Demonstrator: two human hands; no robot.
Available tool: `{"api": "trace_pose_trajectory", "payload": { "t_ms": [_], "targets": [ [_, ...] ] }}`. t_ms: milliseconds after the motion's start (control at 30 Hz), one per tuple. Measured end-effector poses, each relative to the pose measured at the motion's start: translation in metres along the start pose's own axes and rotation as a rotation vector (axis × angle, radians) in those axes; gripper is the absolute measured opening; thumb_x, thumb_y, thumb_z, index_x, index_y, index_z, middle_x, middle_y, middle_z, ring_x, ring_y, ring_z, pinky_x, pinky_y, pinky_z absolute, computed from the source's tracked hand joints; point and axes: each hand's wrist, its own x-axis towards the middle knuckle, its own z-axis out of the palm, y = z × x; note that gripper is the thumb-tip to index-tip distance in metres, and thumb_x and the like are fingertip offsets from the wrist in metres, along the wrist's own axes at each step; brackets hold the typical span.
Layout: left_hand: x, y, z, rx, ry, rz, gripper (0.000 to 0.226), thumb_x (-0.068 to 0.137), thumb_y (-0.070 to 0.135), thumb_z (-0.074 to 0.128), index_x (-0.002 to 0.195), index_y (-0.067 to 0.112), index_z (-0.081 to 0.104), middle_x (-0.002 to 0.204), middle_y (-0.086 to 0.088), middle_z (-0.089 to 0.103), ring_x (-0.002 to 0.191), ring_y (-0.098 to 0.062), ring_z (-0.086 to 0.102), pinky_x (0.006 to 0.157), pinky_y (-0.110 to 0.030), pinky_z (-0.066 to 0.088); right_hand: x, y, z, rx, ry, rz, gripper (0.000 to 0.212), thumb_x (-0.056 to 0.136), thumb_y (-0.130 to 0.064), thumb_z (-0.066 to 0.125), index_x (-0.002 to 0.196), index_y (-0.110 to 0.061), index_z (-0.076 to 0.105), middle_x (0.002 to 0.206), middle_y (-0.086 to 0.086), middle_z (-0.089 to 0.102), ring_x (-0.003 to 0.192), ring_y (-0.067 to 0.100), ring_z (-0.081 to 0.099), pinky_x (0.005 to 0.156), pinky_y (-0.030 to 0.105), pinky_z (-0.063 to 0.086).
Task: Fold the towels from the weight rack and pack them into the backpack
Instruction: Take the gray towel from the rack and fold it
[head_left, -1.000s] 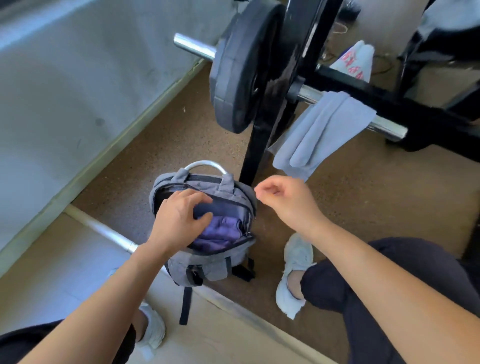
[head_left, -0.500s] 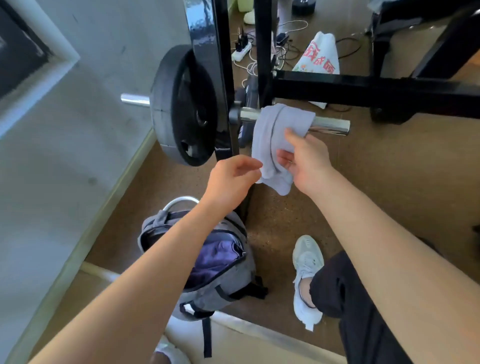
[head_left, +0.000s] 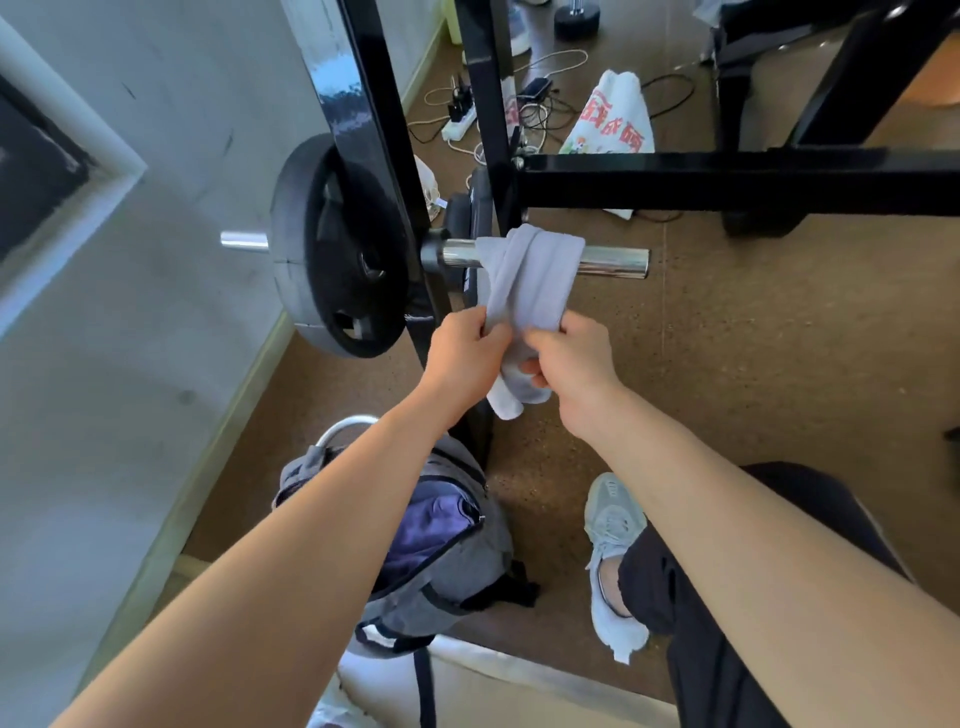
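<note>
Both arms reach straight out in front, and the wrists come in close together. Both hands are on the same towel. The left hand (head_left: 465, 353) has its fingers curled round the left side of the hanging part, back of the hand up. The right hand (head_left: 574, 358) pinches the right side between thumb and curled fingers. It's right next to the left one, the two almost touching.

The towel (head_left: 524, 275) is pale grey and bunched into a few long folds rather than spread flat. It's draped over the chrome bar (head_left: 613, 260) of the weight rack (head_left: 358, 130), nearer the upright than the bar's free end. The hands grip it below the bar, and its lower end pokes out just under them.

A black weight plate (head_left: 332, 249) sits on the bar on the far side of the upright. The backpack (head_left: 447, 587) stands on the floor (head_left: 753, 364) under the left forearm, by the foot of the upright. It's unzipped, with purple cloth (head_left: 426, 525) showing inside. A grey shoe (head_left: 613, 525) is on the floor just beside it.
</note>
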Motion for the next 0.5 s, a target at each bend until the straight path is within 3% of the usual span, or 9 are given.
{"api": "trace_pose_trajectory", "payload": {
  "t_ms": [133,200,267,333,433,500],
  "targets": [
    [-0.026,-0.015,-0.002,0.103,0.002,-0.007,0.026,0.091,0.006,0.046,0.068,0.012,0.037,0.063,-0.003,0.038,0.059,-0.018,0.032,0.056,-0.033,0.026,-0.012,0.011,-0.009,-0.024,0.015,0.053,0.019,0.087,-0.003,0.057,0.101,0.007,0.064,0.086,0.021,0.064,0.067,0.022,0.059,0.047,0.023,0.043],
    [-0.044,-0.021,-0.005,0.175,-0.01,0.028,0.026,0.09,0.002,0.046,0.068,0.012,0.037,0.064,-0.006,0.042,0.058,-0.018,0.034,0.056,-0.035,0.026,-0.018,0.011,-0.016,-0.095,0.102,-0.033,0.015,0.085,-0.007,0.06,0.1,-0.001,0.062,0.087,0.01,0.064,0.072,0.021,0.061,0.053,0.025,0.048],
    [-0.065,-0.023,-0.008,0.279,-0.033,0.092,0.029,0.091,-0.001,0.045,0.067,0.012,0.036,0.064,-0.011,0.046,0.056,-0.018,0.036,0.056,-0.036,0.026,-0.029,0.012,-0.023,-0.248,0.221,-0.216,0.023,0.085,-0.009,0.066,0.106,-0.015,0.059,0.1,0.003,0.059,0.086,0.017,0.06,0.069,0.024,0.047],
    [-0.086,-0.025,-0.012,0.365,-0.058,0.149,0.027,0.093,0.001,0.045,0.068,0.011,0.043,0.066,-0.012,0.052,0.058,-0.021,0.042,0.056,-0.036,0.029,-0.043,0.015,-0.028,-0.425,0.242,-0.464,0.04,0.083,-0.008,0.071,0.119,-0.018,0.057,0.117,0.004,0.05,0.087,0.014,0.057,0.072,0.02,0.045],
    [-0.121,-0.026,-0.021,0.405,-0.086,0.259,0.037,0.094,0.002,0.044,0.065,0.024,0.039,0.059,0.002,0.044,0.054,-0.015,0.038,0.054,-0.03,0.028,-0.069,0.027,-0.03,-0.66,0.072,-0.778,0.057,0.084,-0.004,0.071,0.136,-0.02,0.054,0.137,0.005,0.039,0.088,0.009,0.055,0.071,0.014,0.05],
    [-0.147,-0.029,-0.03,0.369,-0.105,0.33,0.04,0.09,0.005,0.042,0.064,0.033,0.033,0.055,0.008,0.038,0.051,-0.013,0.034,0.052,-0.027,0.025,-0.088,0.033,-0.028,-0.772,-0.062,-0.871,0.049,0.087,-0.005,0.069,0.133,-0.021,0.06,0.142,0.003,0.04,0.102,0.013,0.056,0.075,0.021,0.053]
  ]
}}
